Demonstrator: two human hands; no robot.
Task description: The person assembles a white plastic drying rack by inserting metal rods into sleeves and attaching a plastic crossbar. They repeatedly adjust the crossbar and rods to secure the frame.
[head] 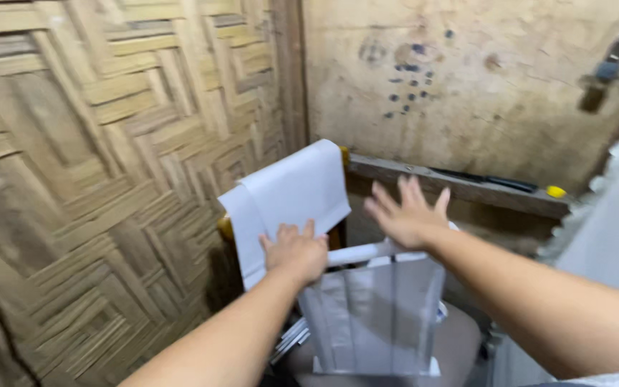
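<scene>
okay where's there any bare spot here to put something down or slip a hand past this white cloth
The wooden ledge along the plaster wall is bare between the white cloth and the dark tool beside the yellow piece. A hand could pass in the gap between the woven wall and the cloth. It is crowded around the left hand, right hand and pale panel.

No packages, labels, signs or screens in view, only plain unmarked white sheets and bare walls
</scene>
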